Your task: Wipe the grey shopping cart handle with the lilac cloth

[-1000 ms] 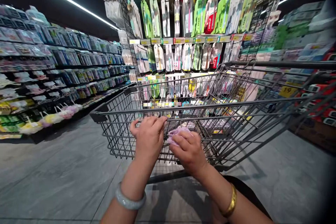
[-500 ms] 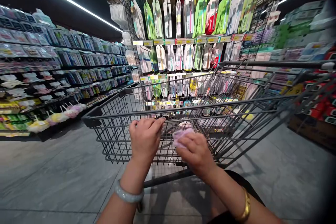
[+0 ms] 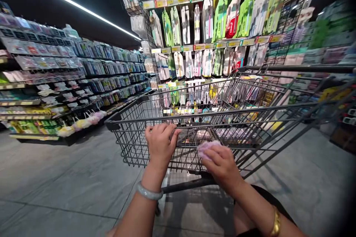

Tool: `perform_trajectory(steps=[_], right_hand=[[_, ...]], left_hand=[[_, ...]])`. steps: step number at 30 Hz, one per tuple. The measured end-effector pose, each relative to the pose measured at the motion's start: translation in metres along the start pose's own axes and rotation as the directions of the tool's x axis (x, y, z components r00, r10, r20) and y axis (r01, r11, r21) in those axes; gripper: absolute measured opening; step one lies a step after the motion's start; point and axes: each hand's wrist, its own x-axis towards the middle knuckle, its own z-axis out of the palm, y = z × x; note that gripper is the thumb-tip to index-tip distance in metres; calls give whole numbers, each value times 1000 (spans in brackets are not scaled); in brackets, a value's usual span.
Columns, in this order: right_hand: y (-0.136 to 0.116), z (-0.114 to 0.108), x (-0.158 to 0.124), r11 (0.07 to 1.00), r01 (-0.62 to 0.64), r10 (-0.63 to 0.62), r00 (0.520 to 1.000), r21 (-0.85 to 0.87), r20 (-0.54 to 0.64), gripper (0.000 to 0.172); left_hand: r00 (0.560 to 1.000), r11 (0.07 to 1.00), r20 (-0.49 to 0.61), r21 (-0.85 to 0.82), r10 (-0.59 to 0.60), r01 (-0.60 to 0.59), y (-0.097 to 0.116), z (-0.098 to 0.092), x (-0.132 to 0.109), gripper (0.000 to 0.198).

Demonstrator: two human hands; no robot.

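In front of me, side-on, stands a dark grey wire shopping cart [image 3: 191, 116]. My left hand [image 3: 160, 143] has its fingers hooked over a wire on the near side, just below the top rim, with the thumb apart. To its right, my right hand [image 3: 221, 163] closes around a bunched lilac cloth [image 3: 208, 149]. That cloth is at the near side wires; whether it touches them I cannot tell. Through the mesh, flat packages [image 3: 236, 133] show low down, but I cannot make out whether they lie inside the cart or behind it. A pale bangle and a gold bracelet circle my wrists.
Behind the cart rises a rack of packaged toothbrushes [image 3: 207, 18] with price strips. Long shelves of hanging goods [image 3: 111, 70] run along the left, with fluffy bath puffs [image 3: 80, 123] at their lower end. Blurred shelves stand at right. Grey tiled floor [image 3: 78, 177] spreads below.
My view has turned slightly left, so the cart and racks sit further right. The left thumb has spread away from the index finger. My right hand still holds the cloth.
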Motion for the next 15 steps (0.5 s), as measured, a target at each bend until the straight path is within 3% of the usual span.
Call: perform_trajectory(steps=[2, 5, 9, 12, 15], right_hand=[[-3, -4, 4, 998, -22, 20, 1000, 62, 22, 17], [9, -21, 36, 990, -104, 111, 991, 97, -72, 29], [17, -18, 57, 994, -105, 107, 976, 23, -189, 33], [5, -3, 35, 997, -64, 67, 995, 44, -75, 25], [2, -7, 19, 986, -79, 73, 996, 149, 40, 25]], left_hand=[[1000, 1000, 0, -6, -20, 20, -1, 2, -1, 17], [998, 999, -49, -7, -48, 48, 0, 7, -7, 15], [971, 998, -237, 40, -34, 45, 9, 14, -19, 24], [939, 998, -341, 56, 45, -28, 20, 16, -25, 37], [949, 972, -228, -43, 216, -232, 31, 17, -26, 40]])
